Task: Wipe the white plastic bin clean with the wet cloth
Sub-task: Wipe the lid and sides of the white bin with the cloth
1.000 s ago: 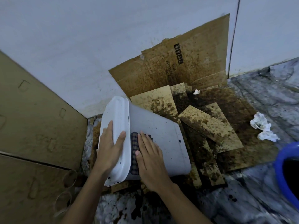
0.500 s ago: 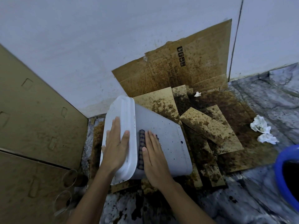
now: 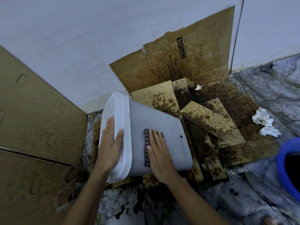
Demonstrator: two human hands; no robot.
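My right fingers (image 3: 155, 137) lie straight and flat, clasping nothing, and press the cloth (image 3: 146, 148) onto the bin's upturned side. Only a dark checked strip of it shows past my right hand (image 3: 159, 153). My left fingers (image 3: 110, 127) are flat too, released, laid across the bin's wide end with the thumb on its flange, so the left hand (image 3: 112, 143) braces rather than grips.

The bin (image 3: 162, 120) lies on its side on stained cardboard (image 3: 211, 117) on the floor, close to the wall corner. I judge I'm mid-wipe on this face: dark specks dot the plastic beyond the cloth, and grime clings to the flange's near corner. The next move calls for a firm push of the cloth toward those specks while my left hand stops the bin sliding or rolling. After that I'd turn it to reach the other faces.
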